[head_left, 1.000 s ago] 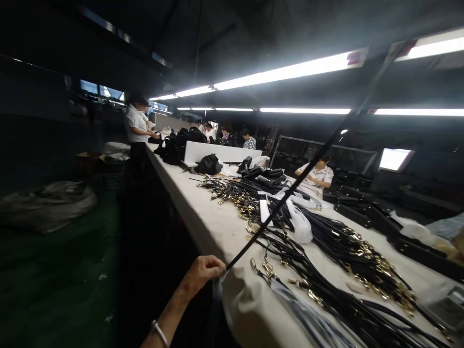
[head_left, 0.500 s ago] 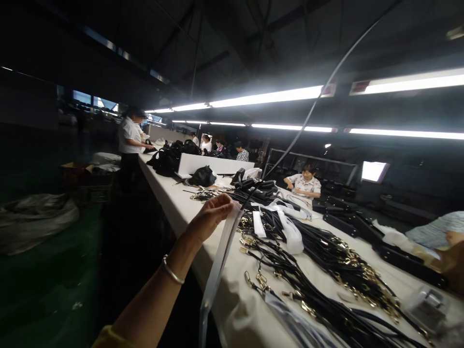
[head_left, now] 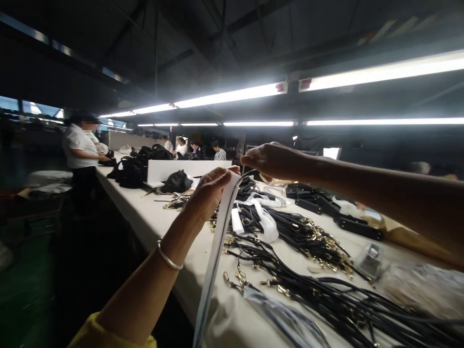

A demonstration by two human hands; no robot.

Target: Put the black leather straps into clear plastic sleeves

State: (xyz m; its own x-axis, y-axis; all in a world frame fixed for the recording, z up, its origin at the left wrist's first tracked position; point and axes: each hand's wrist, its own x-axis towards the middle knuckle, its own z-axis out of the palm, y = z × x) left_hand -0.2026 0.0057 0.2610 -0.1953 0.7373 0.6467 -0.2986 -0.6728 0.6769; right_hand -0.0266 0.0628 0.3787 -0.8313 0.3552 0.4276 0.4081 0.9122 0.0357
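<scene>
My left hand [head_left: 208,193], with a silver bangle at the wrist, pinches the upper end of a long narrow whitish plastic sleeve [head_left: 217,246]. The sleeve hangs down past the table edge, and a dark line runs inside it. From its mouth a thin black strap [head_left: 248,172] leads to my right hand [head_left: 266,159], whose fingers are closed on it just beyond the left. Below my hands lie black straps [head_left: 311,292] with gold-coloured clasps, and more straps [head_left: 286,222] wrapped with white strips. Another filled plastic sleeve [head_left: 279,314] rests near the front.
The long table [head_left: 145,212] has a pale cover. Black bags [head_left: 134,169] and a white panel [head_left: 188,169] stand farther back. A small clear box [head_left: 369,261] and crumpled plastic [head_left: 427,290] lie at right. A person in white [head_left: 81,150] stands at the left side.
My right hand has come into view from the right, close to my left hand, gripping the strap. Earlier the strap arced high to the upper right. The view has turned right.
</scene>
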